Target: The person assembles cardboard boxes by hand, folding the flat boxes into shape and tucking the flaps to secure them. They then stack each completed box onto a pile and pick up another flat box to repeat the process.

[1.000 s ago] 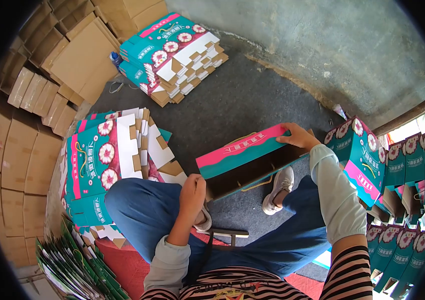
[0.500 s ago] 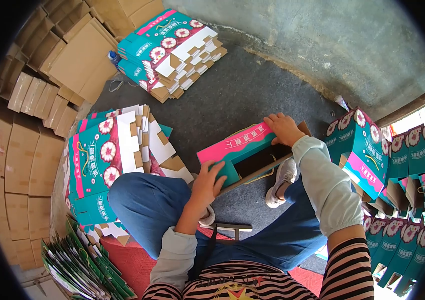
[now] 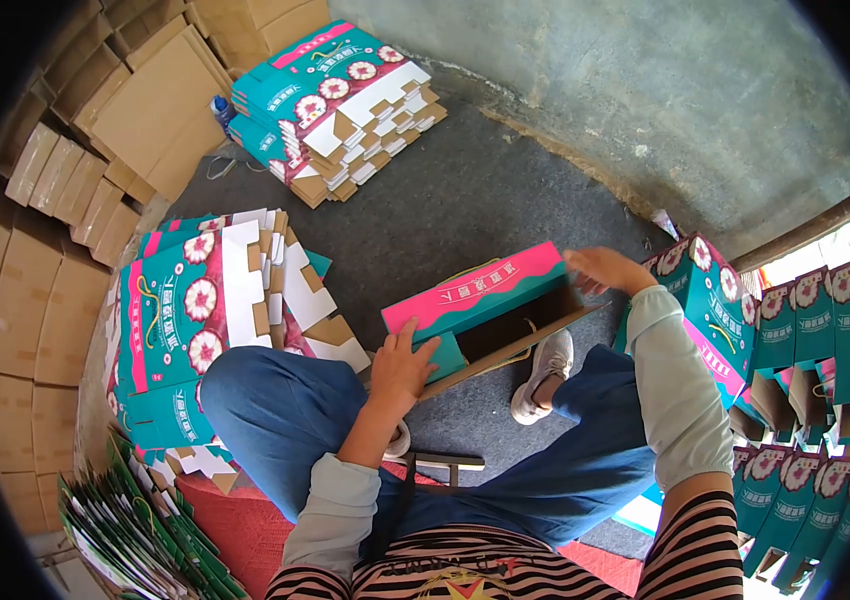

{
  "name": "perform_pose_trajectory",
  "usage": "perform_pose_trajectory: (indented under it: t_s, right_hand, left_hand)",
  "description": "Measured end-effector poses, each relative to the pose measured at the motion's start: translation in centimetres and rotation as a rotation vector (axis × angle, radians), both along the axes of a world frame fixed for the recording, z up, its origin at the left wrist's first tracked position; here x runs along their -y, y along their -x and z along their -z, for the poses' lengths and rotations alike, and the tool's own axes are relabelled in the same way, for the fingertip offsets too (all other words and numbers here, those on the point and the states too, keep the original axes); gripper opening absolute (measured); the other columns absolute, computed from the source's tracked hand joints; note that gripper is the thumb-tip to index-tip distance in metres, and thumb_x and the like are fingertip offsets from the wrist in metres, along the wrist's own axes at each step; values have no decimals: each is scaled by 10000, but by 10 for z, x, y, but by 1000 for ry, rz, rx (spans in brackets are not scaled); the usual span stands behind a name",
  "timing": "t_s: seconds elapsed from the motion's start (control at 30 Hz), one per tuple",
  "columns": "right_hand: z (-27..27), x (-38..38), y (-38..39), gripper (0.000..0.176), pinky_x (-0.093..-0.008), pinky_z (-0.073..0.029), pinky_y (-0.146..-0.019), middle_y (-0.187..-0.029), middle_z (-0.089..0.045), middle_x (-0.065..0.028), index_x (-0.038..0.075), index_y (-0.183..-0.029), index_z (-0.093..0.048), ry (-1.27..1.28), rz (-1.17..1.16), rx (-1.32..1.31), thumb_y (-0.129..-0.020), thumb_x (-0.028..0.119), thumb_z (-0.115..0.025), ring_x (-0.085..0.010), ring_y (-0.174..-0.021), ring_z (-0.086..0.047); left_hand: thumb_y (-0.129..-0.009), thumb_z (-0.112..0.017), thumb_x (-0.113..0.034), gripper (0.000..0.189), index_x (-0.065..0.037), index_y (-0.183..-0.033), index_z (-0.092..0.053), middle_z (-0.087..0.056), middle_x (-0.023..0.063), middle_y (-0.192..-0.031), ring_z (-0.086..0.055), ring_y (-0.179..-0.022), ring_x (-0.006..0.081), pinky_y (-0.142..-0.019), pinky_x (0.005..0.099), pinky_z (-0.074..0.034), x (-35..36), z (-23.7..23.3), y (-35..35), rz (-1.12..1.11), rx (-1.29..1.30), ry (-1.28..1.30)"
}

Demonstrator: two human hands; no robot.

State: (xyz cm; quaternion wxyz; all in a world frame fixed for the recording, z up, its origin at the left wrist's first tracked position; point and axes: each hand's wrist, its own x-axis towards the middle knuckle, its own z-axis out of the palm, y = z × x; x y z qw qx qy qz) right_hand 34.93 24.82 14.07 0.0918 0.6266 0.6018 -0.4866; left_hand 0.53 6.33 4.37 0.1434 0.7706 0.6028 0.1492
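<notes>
A teal and pink carton (image 3: 480,290) lies tilted between my knees, its long side opening facing me and dark inside. My left hand (image 3: 403,372) grips its left end, with fingers over the pink edge and across a teal end flap (image 3: 445,360). At the other end of the carton, my right hand (image 3: 607,270) is at the far corner, its fingers apart and loosely bent, fingertips right at the pink edge. A thin yellow cord handle (image 3: 505,364) hangs out along the near edge.
Stacks of flat printed cartons stand at left (image 3: 170,330) and at the far side (image 3: 335,110). Made-up cartons (image 3: 710,300) line the right side. Brown boxes (image 3: 55,320) are piled on the left. Green folded sheets (image 3: 145,520) lie at lower left. A concrete wall (image 3: 635,90) rises behind.
My right hand has slid off the carton's top to its right end corner, and the flap there no longer shows. The view has shifted slightly; my left hand stays on the left end.
</notes>
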Motion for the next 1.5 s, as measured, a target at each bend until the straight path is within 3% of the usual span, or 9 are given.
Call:
perform_pose_trajectory:
  t_s: [0.2, 0.3, 0.67, 0.8, 0.93, 1.03, 1.2, 1.4, 1.5]
  right_hand:
    - [-9, 30, 31, 937, -438, -269, -1108, -1367, -444, -266, 26, -1354, -467, 139, -478, -43, -787, 771, -447, -355, -1331, -372]
    - [19, 28, 12, 1021, -449, -277, -1106, -1401, -412, -246, -8, -1384, -399, 38, -691, 72, -737, 770, -536, -382, -1323, -365]
    - [9, 12, 21, 1039, -427, -322, -1084, -1397, -419, -246, -17, -1388, -384, -25, -613, -22, -665, 649, -720, -382, -1298, -400]
    - [34, 7, 25, 1032, -426, -340, -1069, -1369, -440, -263, -28, -1364, -409, -492, -336, 183, -631, 606, -765, -396, -1278, -420]
    - [87, -4, 20, 1072, -413, -362, -1048, -1308, -483, -291, -76, -1323, -422, -276, -18, 211, -596, 632, -767, -406, -1241, -459]
    - [92, -6, 14, 1084, -424, -406, -1001, -1269, -529, -273, -96, -1316, -416, -232, -29, 219, -587, 622, -772, -382, -1186, -525]
    - [66, 7, 17, 1011, -431, -438, -948, -1157, -587, -275, -83, -1226, -476, -374, -85, 220, -593, 657, -745, -390, -1120, -563]
    - [-42, 18, -20, 804, -445, -487, -792, -963, -648, -227, -31, -1142, -477, -828, 6, 230, -666, 553, -756, -407, -924, -629]
    - [-68, 57, -86, 781, -437, -470, -835, -1056, -628, -220, 13, -1244, -453, -1130, 159, 187, -679, 425, -800, -397, -997, -602]
  left_hand:
    - [-729, -748, -211, 451, -196, -1164, -630, -443, 150, -1347, -509, -1066, 333, -896, 406, -463, 1, 0, 3, 2, 28, -9]
    - [-735, -744, -209, 441, -196, -1162, -633, -441, 151, -1350, -508, -1054, 332, -897, 404, -459, 0, -1, 2, 3, 41, -18]
    - [-809, -704, -213, 368, -152, -1163, -628, -523, 127, -1274, -554, -992, 288, -868, 384, -466, -1, 8, 9, 4, 154, -82]
    - [-952, -550, -282, 387, -9, -1227, -546, -598, 112, -1129, -553, -1023, 204, -844, 337, -460, -11, 27, 30, -555, 1428, 400]
    - [-859, -625, -484, 661, 24, -1258, -485, -607, 138, -1026, -604, -889, 205, -751, 307, -506, 1, 59, 25, -656, 739, 38]
    - [-810, -667, -522, 717, 24, -1238, -484, -607, 146, -1029, -628, -825, 211, -671, 346, -545, -2, 11, 6, -570, 907, 712]
    - [-832, -659, -496, 724, 5, -1290, -409, -596, 172, -1091, -651, -911, 244, -663, 349, -568, -1, 18, 13, -521, 964, 796]
    - [-851, -697, -303, 609, 7, -1286, -406, -577, 170, -1145, -619, -1001, 251, -750, 349, -554, -33, 11, -27, -266, 1067, 316]
    - [-838, -706, -207, 581, 17, -1282, -404, -542, 183, -1201, -599, -1048, 274, -838, 361, -521, -70, -21, -80, -41, 898, 15]
